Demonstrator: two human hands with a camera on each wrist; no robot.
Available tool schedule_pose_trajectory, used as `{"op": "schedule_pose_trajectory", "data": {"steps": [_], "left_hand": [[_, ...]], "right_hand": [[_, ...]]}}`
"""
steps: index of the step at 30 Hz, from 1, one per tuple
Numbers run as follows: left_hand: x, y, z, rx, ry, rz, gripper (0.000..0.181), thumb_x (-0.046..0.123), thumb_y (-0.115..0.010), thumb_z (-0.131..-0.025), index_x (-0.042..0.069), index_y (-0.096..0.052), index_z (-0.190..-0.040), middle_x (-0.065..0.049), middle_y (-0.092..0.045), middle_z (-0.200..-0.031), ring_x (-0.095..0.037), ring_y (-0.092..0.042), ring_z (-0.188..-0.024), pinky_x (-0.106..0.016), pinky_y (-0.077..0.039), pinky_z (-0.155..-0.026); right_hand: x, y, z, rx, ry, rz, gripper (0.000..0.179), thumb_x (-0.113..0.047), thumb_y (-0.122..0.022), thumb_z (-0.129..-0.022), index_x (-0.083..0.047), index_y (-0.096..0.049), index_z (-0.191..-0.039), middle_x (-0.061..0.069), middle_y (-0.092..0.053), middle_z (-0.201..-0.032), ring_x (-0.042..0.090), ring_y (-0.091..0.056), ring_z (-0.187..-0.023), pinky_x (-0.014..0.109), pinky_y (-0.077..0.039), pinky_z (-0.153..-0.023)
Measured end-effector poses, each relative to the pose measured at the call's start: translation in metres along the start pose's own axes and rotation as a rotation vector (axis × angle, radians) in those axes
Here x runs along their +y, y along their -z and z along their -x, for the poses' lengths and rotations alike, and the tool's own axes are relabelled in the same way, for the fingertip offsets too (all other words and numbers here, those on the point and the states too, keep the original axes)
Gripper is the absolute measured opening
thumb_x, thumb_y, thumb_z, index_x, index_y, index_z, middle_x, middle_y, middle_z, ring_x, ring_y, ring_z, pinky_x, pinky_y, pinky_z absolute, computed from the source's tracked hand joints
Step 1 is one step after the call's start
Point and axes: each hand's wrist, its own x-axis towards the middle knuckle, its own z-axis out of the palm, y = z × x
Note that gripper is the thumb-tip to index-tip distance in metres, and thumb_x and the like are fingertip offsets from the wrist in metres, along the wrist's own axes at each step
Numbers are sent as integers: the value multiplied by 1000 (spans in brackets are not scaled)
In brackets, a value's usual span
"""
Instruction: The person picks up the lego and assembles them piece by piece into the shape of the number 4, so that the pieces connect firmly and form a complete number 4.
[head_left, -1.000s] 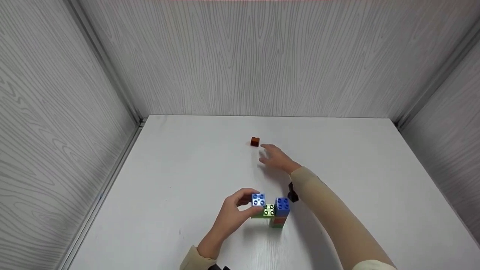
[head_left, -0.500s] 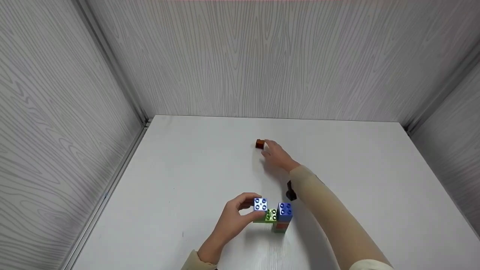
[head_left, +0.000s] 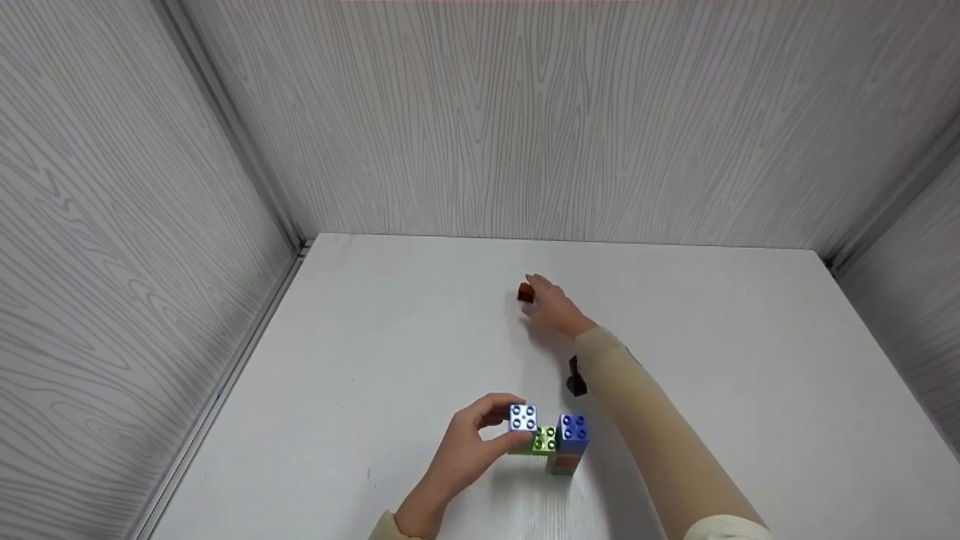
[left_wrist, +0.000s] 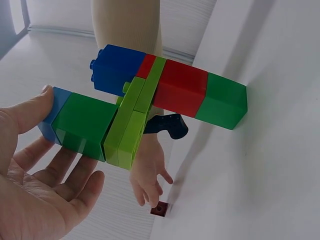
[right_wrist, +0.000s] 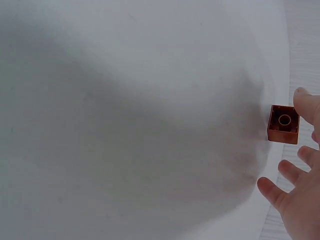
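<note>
My left hand (head_left: 463, 453) grips a light blue brick (head_left: 523, 418) between thumb and fingers. That brick tops a dark green brick (left_wrist: 84, 125), which sits on the end of lime green plates (left_wrist: 127, 125). The plates jut sideways from a tower with a blue brick (left_wrist: 117, 70) on top, a red brick (left_wrist: 181, 87) below and a green brick (left_wrist: 220, 102) at the foot. Farther back, my right hand (head_left: 556, 309) has its fingers spread about a reddish-brown brick (right_wrist: 283, 125), hollow side showing. The thumb is close beside it; contact cannot be told.
A white tabletop (head_left: 375, 337) lies under everything. Pale wood-grain panels (head_left: 480, 120) rise behind it and at both sides. A dark device (head_left: 577, 376) shows at my right wrist, just beyond the tower.
My right hand has moved over the reddish-brown brick, its fingers now around it instead of beside it. My left hand keeps its hold on the light blue brick. The head view has shifted slightly.
</note>
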Motion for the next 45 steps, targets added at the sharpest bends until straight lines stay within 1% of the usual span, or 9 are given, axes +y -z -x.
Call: {"op": "schedule_pose_trajectory", "data": {"steps": [3,6,10,13,17,24,30,40,45], "left_hand": [[0,0,1,-2,-7,-1,39,35,-75,-76,23,-63,-112,9,-62,-105,-11,-57,-98,-34,-44,-90],[1,-1,1,-4,-8,1,39,35,-75,-77,23,-63,-111,9,-62,-105,-11,-57,-98,-34,-44,-90],[0,-3,2,-10,-5,2,39,35,-75,-76,24,-63,-112,10,-62,-106,-11,-57,-98,-34,-44,-90],[-1,-2,1,-11,-27,6,39,35,-75,-77,22,-62,-112,9,-62,-106,-12,-57,-98,-34,-44,-90],[-1,-1,1,-15,-49,10,39,34,-75,-78,22,-62,-112,8,-62,-106,-13,-57,-98,-34,-44,-90],[-1,-2,1,-18,-44,19,38,33,-75,-77,23,-62,-112,9,-62,-105,-12,-57,-97,-32,-45,-89],[-1,-2,1,-9,-47,27,40,32,-75,-78,19,-62,-114,8,-62,-106,-13,-57,-98,-34,-44,-90],[-3,-7,-3,-44,-72,25,39,33,-73,-80,17,-62,-114,6,-61,-107,-13,-57,-99,-35,-43,-92],[-4,-4,-2,-17,-60,16,40,33,-73,-79,18,-62,-115,7,-61,-108,-13,-56,-100,-40,-42,-93]], "right_hand": [[-3,-3,0,11,19,25,60,-24,-51,-96,-16,-23,-148,9,-18,-153,31,-19,-137,45,-21,-108],[-3,-6,2,57,70,42,53,-17,-53,-95,-11,-34,-144,12,-29,-148,32,-29,-132,45,-26,-106],[1,-8,6,138,136,24,38,-4,-54,-92,-2,-50,-130,17,-48,-131,31,-43,-122,43,-34,-101],[1,-9,8,174,136,18,30,-2,-54,-92,-3,-54,-122,16,-55,-117,29,-51,-111,43,-40,-94],[0,-10,9,188,92,12,24,-9,-54,-94,-7,-54,-118,12,-57,-108,26,-55,-101,41,-44,-87],[4,-17,13,220,53,-33,16,-12,-55,-94,-10,-55,-110,6,-57,-104,19,-54,-98,37,-45,-88],[1,-20,24,197,49,-55,17,-14,-55,-94,-12,-56,-110,3,-57,-104,18,-54,-97,37,-45,-87],[9,-18,66,177,-6,-165,23,-16,-58,-91,-17,-56,-114,3,-60,-112,19,-54,-103,41,-43,-91],[13,-17,82,175,38,-208,25,-13,-59,-90,-14,-56,-115,5,-61,-112,21,-55,-104,42,-43,-92]]}}
